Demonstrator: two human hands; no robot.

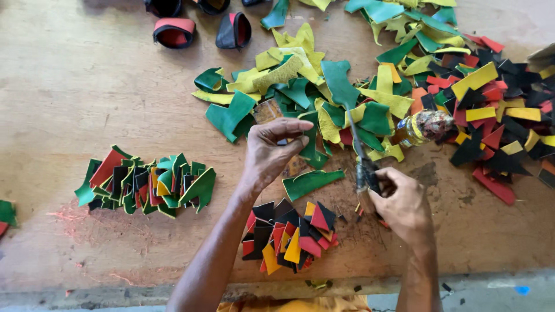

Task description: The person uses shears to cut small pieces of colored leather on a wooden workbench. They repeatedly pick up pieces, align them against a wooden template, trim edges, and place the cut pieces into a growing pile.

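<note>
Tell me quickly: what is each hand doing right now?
Left hand: closed on a green piece.
Right hand: closed on a brush.

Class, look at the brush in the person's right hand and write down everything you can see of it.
The brush is a long, thin tool with a dark handle, grimy and caked near the grip. The right hand clasps its lower end, fingers curled round it. It stands tilted, its upper end leaning away over the heap of green and yellow pieces on the wooden table. Its tip merges with a dark green piece, so the bristles cannot be made out. A small jar lies just to its right, apart from it.
</note>
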